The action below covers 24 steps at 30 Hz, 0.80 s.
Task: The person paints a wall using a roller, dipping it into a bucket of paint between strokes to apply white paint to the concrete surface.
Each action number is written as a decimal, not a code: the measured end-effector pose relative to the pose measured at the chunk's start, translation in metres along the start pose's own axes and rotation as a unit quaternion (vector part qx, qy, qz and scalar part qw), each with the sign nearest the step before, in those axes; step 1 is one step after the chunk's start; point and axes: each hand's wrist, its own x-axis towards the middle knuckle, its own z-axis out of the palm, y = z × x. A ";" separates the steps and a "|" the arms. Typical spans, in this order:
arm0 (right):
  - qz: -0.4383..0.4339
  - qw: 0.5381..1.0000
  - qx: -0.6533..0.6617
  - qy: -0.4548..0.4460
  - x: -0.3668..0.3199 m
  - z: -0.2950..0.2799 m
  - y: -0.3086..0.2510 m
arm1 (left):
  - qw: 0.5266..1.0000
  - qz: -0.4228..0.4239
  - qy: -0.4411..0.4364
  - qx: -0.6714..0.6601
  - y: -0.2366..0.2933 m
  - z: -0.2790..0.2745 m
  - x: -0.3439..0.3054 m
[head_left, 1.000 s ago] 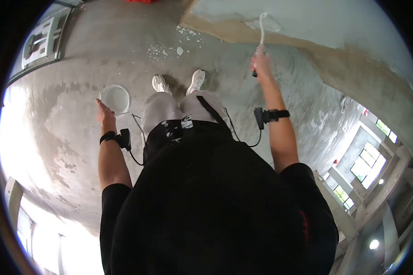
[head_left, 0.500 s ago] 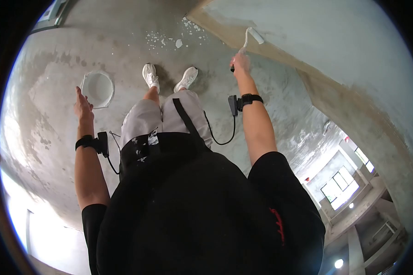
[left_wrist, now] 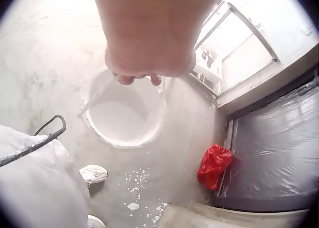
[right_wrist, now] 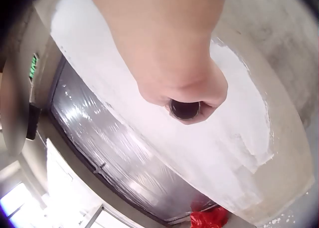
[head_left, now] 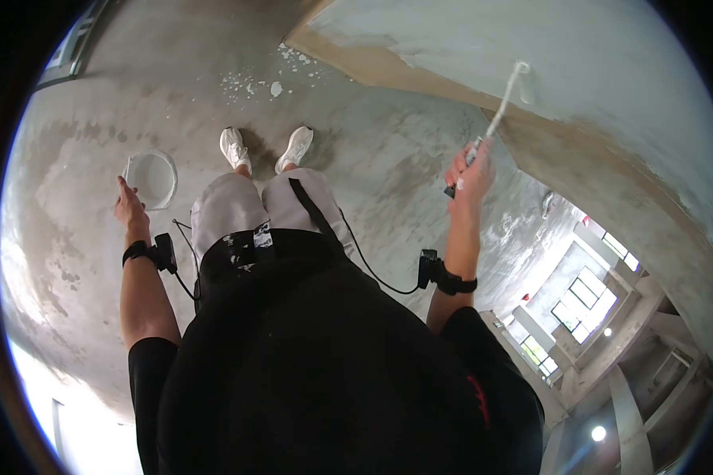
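My right hand (head_left: pixel 472 178) grips a paint roller (head_left: pixel 505 103) by its handle, fingers wrapped round it. The white roller sleeve (head_left: pixel 527 85) is at the pale, painted part of the wall (head_left: pixel 594 75). In the right wrist view the dark butt of the handle (right_wrist: pixel 185 110) shows below my fist, while the sleeve is hidden behind the hand. My left hand (head_left: pixel 129 206) holds a white bucket (head_left: pixel 174 180) by its thin bail handle (left_wrist: pixel 97 97), with the fingertips curled under it. White paint (left_wrist: pixel 119 116) shows inside the bucket.
Along the wall's lower edge runs an unpainted tan strip (head_left: pixel 404 71). White paint splashes (head_left: pixel 276 89) dot the floor beyond my shoes (head_left: pixel 295 149). A red plastic bag (left_wrist: pixel 214 165) lies beside a plastic-covered panel (left_wrist: pixel 269 153).
The roller has travelled right along the wall and higher up it, my right arm bending closer to the body. My left hand keeps holding the bucket at my left side.
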 end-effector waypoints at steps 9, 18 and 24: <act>-0.064 0.997 0.053 0.007 -0.010 -0.039 -0.032 | 0.999 0.033 -0.016 -0.015 0.000 0.013 -0.006; 0.004 0.999 0.032 -0.020 0.033 0.012 0.051 | 0.998 0.052 -0.043 -0.010 0.004 0.016 -0.005; 0.025 0.993 -0.060 -0.099 0.080 0.047 0.112 | 0.997 0.068 -0.042 -0.001 0.006 0.012 -0.005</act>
